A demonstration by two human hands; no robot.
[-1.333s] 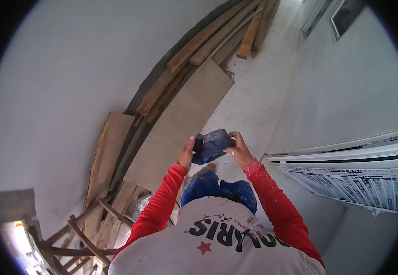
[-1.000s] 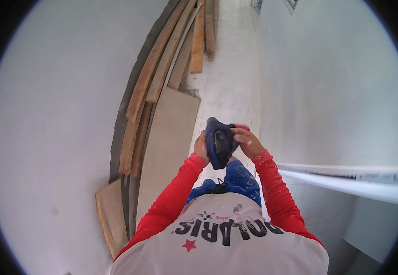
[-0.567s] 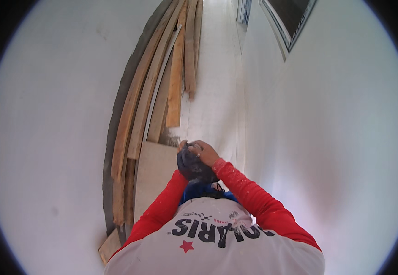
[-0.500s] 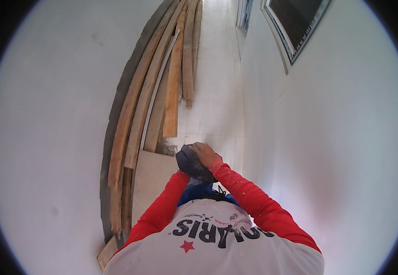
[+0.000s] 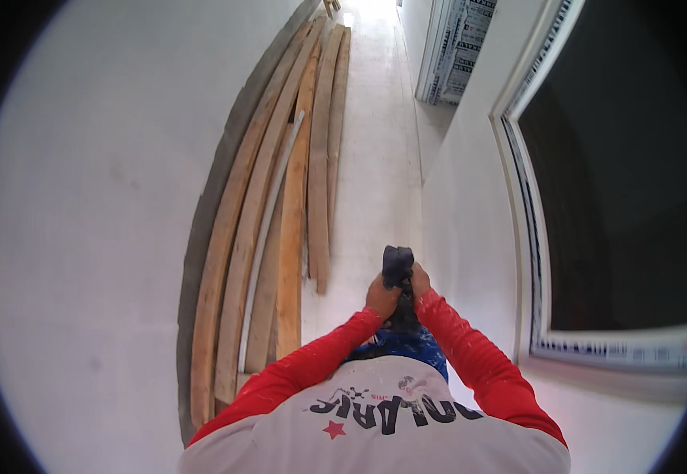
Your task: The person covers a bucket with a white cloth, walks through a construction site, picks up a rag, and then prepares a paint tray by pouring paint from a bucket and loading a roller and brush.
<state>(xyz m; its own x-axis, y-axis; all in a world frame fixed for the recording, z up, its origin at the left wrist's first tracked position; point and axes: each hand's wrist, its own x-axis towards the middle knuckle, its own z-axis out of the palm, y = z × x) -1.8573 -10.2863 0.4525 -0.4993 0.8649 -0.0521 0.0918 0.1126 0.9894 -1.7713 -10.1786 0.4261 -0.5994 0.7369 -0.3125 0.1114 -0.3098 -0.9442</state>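
In front of my waist I hold a dark, soft-looking bundle point(image 5: 397, 264), black to grey; its kind I cannot make out. My left hand point(image 5: 382, 299) is closed around its left side. From the other side my right hand point(image 5: 420, 280) grips it, fingers partly hidden behind the dark material. More dark material hangs below, between the two wrists. Both hands are close together, with red sleeves reaching up to the wrists.
Long wooden planks point(image 5: 233, 261) lie along the left wall, a thin pale strip point(image 5: 267, 213) among them. A pale floor point(image 5: 367, 142) runs ahead. On the right are a dark-paned window point(image 5: 604, 182) and, farther off, a doorway frame point(image 5: 446, 55) covered in printed film.
My view has advanced along the corridor, and the window looms larger at right. Both hands have shifted right with the dark bundle. My left hand, hidden behind it before, now shows.
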